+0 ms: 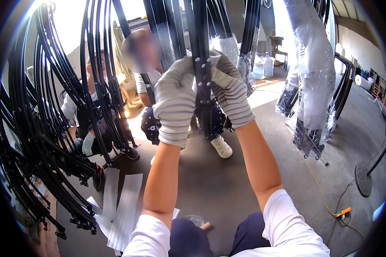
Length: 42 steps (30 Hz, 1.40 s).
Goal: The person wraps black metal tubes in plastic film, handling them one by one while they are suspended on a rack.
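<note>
In front of me hangs a bundle of black metal bars with shiny rivets along its lower part. My left hand, in a white and grey striped glove, is closed against the bundle's left side. On the right side, my right hand wears a matching glove and its fingers curl around behind the bars. Both thumbs are near the rivets, and most fingertips are hidden. Other black bars hang just behind my hands, partly in clear film.
Curved black bars hang at left. Film-wrapped white bundles hang at right. Two people sit beyond the bars, one wearing a white shoe. White foam strips and an orange power strip lie on the floor; a stand base is at right.
</note>
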Each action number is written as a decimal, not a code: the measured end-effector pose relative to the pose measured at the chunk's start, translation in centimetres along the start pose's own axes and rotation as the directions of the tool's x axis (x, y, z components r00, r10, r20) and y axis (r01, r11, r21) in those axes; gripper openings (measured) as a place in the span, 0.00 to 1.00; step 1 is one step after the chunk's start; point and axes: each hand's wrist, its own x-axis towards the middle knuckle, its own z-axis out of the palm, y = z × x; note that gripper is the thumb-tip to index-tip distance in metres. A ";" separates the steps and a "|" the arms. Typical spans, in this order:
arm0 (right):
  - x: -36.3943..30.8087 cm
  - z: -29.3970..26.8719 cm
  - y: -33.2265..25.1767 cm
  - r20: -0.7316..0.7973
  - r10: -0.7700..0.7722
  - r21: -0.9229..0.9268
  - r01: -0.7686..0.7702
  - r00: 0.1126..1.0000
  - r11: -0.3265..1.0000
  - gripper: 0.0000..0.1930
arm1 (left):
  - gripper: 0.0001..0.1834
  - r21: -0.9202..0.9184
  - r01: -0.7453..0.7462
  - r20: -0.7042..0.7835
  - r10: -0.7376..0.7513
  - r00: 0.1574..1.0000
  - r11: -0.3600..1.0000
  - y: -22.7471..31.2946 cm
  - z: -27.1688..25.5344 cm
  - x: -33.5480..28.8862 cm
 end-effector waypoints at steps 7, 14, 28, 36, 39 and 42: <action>-0.5 1.8 -0.6 -0.067 0.158 0.022 -0.157 0.985 0.987 0.21 | 0.13 0.213 -0.167 -0.077 0.187 0.979 0.963 1.0 0.4 -1.3; -0.2 2.8 0.0 0.008 0.139 -0.298 -0.130 0.990 0.946 0.27 | 0.13 0.287 -0.205 -0.137 0.252 0.958 0.936 1.1 0.0 -1.4; -0.9 3.5 -0.7 -0.031 0.246 -0.158 -0.248 0.969 0.956 0.18 | 0.19 0.241 -0.012 -0.216 0.066 0.974 0.970 0.6 -0.7 -3.5; -1.3 3.9 -0.9 -0.046 0.253 -0.121 -0.257 0.966 0.959 0.13 | 0.18 0.516 0.030 -0.164 0.064 0.984 0.856 1.4 -0.9 -2.5; -1.7 3.9 -0.8 -0.041 0.273 -0.153 -0.276 0.961 0.949 0.13 | 0.21 0.477 0.065 -0.164 0.016 0.986 0.876 1.0 -1.3 -2.1; -2.4 4.2 -0.7 -0.086 0.252 -0.177 -0.264 0.964 0.948 0.14 | 0.17 0.142 0.052 -0.125 -0.034 0.992 0.989 0.4 -1.6 -2.2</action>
